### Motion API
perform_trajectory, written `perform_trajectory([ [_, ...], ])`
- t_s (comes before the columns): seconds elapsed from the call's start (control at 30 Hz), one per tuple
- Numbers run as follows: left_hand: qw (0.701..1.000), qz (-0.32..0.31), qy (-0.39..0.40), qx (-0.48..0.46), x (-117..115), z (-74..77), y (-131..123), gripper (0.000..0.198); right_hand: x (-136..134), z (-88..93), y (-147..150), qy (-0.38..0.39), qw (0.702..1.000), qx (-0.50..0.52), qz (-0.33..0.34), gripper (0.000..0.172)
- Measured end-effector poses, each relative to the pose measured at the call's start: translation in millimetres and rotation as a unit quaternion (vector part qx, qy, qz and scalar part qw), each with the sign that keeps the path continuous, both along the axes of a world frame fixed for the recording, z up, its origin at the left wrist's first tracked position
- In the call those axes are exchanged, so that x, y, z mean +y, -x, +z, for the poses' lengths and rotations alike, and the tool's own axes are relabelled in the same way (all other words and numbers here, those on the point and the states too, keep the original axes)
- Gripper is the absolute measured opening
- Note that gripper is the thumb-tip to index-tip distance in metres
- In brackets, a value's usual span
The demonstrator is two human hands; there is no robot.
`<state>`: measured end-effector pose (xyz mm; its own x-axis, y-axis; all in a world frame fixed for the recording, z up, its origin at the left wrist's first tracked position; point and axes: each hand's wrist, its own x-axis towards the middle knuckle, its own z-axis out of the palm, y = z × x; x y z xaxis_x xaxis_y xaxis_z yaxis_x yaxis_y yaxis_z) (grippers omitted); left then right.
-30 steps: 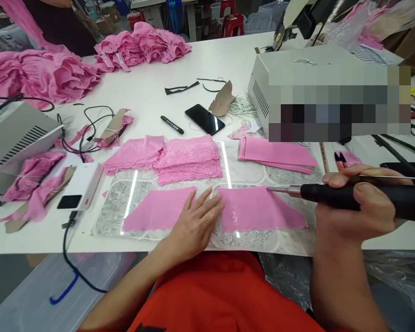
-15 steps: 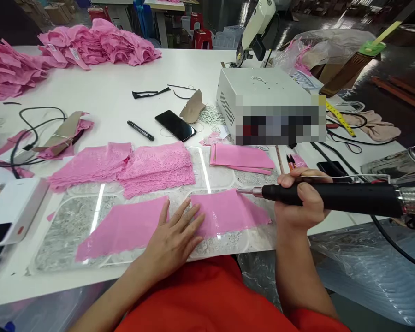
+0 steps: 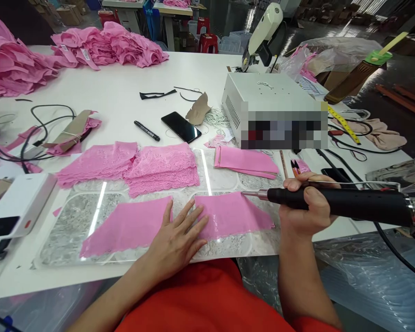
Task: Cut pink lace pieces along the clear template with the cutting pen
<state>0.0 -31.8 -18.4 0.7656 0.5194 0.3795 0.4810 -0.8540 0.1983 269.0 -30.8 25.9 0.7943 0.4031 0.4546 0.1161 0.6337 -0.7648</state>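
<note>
My left hand [image 3: 180,235] lies flat with its fingers spread over the inner ends of two pink fabric pieces. The left fabric piece [image 3: 131,226] and the right fabric piece [image 3: 230,214] rest on a clear-covered, marble-patterned board [image 3: 72,221]. My right hand [image 3: 306,203] is wrapped around a thick black handheld tool [image 3: 359,200] with a thin metal tip. That tip points left and meets the upper edge of the right piece, at its corner. A cable trails from the tool's area on the right.
Behind the pieces lie stacked pink lace [image 3: 162,168] and a folded pink strip [image 3: 247,161]. Farther back are a phone [image 3: 180,127], a marker [image 3: 147,131] and a grey box [image 3: 273,90]. A white device [image 3: 31,198] and cables stand left; pink garments [image 3: 107,44] are heaped behind.
The view has shifted slightly, so things sit a little farther right in the picture. Both hands, the tool tip and the fabric pieces keep about the same places relative to each other.
</note>
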Motion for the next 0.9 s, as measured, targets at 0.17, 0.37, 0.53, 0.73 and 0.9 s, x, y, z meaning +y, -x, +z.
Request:
perform_trajectory([
  [0.17,1.0,0.001,-0.002,-0.03,-5.7,2.9,4.2,0.03,-1.5,9.8,4.6,0.018,1.0,0.012,-0.014,0.014],
  [0.37,0.993,0.07,-0.001,-0.094,-13.8,6.8,22.9,0.026,3.2,18.7,24.0,0.034,0.999,0.018,0.027,0.012],
  [0.53,0.986,0.119,-0.002,-0.116,-12.7,7.0,30.9,0.027,11.8,14.9,45.0,0.041,0.995,0.036,0.088,0.016],
  [0.73,0.995,0.055,0.005,-0.081,-13.2,5.6,23.3,0.028,13.2,14.6,65.9,0.033,0.988,0.003,0.148,0.017],
  [0.9,0.999,0.006,0.005,-0.049,-14.6,1.5,14.3,0.028,14.1,12.8,76.0,0.03,0.981,-0.031,0.189,0.016],
])
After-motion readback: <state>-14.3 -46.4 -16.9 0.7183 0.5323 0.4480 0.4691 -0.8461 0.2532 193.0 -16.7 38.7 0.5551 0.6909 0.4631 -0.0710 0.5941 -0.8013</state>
